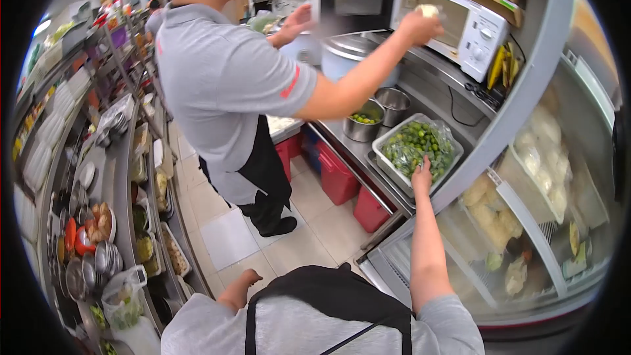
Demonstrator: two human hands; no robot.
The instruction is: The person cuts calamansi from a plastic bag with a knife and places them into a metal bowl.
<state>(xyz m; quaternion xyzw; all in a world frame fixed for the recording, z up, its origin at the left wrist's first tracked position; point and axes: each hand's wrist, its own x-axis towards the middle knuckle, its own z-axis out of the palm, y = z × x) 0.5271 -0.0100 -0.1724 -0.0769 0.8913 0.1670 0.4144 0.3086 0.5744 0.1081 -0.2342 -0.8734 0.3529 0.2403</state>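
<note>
My right hand (pixel 422 176) reaches out to the near corner of a white plastic tub (pixel 396 172). The tub holds small green limes (pixel 420 137) in a clear plastic bag (pixel 444 139). My fingers are closed on the bag's near side, just inside the rim. Low beside my body hangs my left hand (pixel 248 279), its fingers curled in, with nothing visible in it. Behind the tub are a steel pot of cut limes (pixel 365 118) and a second steel pot (pixel 393 102).
A co-worker (pixel 230 66) stands ahead-left, one hand holding something pale at the open microwave (pixel 439 23). Red bins (pixel 338 174) sit under the counter. On my right is a glass-fronted fridge (pixel 526 223); on my left, a long shelf (pixel 112 177) carries bowls and food trays.
</note>
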